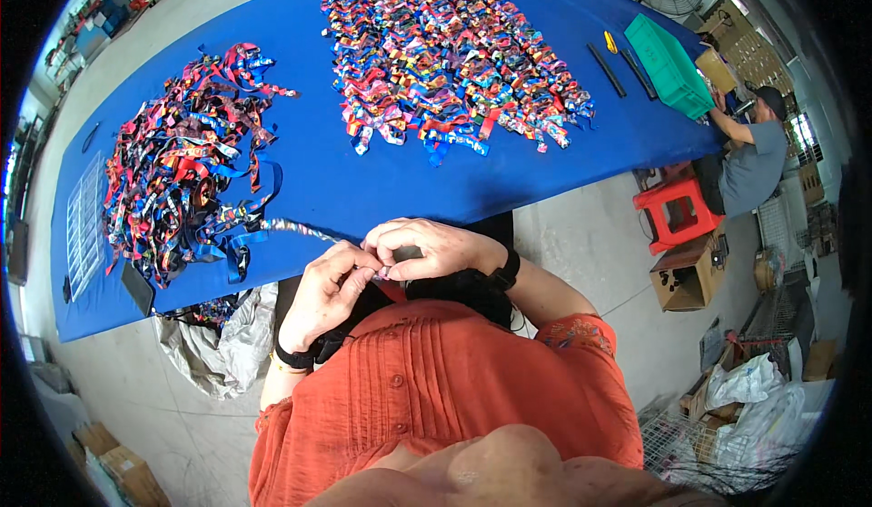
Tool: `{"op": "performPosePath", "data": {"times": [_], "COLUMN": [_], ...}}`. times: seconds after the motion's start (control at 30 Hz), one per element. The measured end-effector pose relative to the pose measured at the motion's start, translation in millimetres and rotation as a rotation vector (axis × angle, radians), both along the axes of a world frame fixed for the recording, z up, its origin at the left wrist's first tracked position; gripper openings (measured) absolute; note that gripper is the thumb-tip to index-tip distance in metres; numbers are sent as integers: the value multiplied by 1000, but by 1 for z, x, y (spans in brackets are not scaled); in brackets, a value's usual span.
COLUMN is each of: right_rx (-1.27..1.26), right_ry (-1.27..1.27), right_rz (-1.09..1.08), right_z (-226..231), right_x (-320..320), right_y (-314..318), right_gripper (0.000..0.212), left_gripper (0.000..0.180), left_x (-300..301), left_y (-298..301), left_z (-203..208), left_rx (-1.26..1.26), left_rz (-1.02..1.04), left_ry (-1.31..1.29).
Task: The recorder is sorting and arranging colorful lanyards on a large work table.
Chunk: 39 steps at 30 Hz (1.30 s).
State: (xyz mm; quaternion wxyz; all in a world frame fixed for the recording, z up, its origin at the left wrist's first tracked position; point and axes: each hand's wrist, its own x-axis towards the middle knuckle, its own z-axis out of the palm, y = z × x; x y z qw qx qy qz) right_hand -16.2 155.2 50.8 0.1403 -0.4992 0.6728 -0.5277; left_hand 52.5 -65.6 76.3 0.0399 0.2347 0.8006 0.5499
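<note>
At the table's near edge, both my hands are closed in a pinch, with fingertips meeting. My left hand (322,293) and my right hand (431,248) grip a narrow printed strap (304,229). Its small pinched end is mostly hidden by my fingers. From my hands the strap runs left to a tangled heap of colourful printed straps (186,157). Beyond my hands, many folded strap bundles (445,57) lie close together in rows on the blue table (318,180).
At the table's right end are a green crate (668,66), two dark rods (607,71) and a yellow-handled tool (610,42). Beside it, a person in grey (754,157) sits near a red stool (677,212). A white sack (222,357) stands below the table at left.
</note>
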Motion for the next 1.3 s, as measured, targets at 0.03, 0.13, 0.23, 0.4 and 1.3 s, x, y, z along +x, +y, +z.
{"op": "performPosePath", "data": {"times": [0.03, 0.13, 0.23, 0.4, 1.3], "right_rx": [16, 36, 123, 143, 723], "right_ry": [-81, -148, -134, -259, -128], "right_rz": [18, 24, -34, -351, -1258], "right_z": [2, 4, 7, 7, -22], "right_x": [0, 1, 0, -1, -24], "right_y": [1, 6, 16, 35, 100], "right_gripper": [19, 20, 19, 16, 23], "left_gripper": [5, 6, 7, 4, 10], "left_x": [0, -3, -7, -20, -43], "left_y": [-1, -6, -13, -42, -124], "left_z": [1, 6, 6, -15, -92], "left_rx": [1, -28, -58, -157, -467], "left_rz": [22, 58, 176, 453, 905], "left_ry": [25, 76, 76, 114, 85]}}
